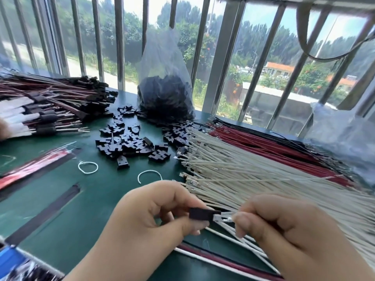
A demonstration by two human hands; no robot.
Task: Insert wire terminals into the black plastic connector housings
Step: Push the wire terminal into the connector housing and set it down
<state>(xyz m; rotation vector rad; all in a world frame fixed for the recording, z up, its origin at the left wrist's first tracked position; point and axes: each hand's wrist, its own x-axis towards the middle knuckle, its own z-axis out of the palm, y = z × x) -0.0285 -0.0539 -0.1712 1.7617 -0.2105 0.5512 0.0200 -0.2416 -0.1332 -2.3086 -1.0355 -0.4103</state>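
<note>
Terminal lined up with the housing's open right end.

The left hand [150, 216] pinches a small black plastic connector housing [203, 213], long axis lying left to right; just right of it, the right hand [284, 226] pinches a thin white wire [233, 228] whose metal terminal [220, 217] touches the housing's mouth (how deep, I cannot tell), low over the green desk [105, 191].

Black housings [129, 141], white wires [253, 175], dark red wires [263, 142], green table [91, 209].

small black connector housing [200, 213] pinched level in fingertips, white wire terminal [222, 217] at its right end, loose housings [129, 140] piled on green table
</note>
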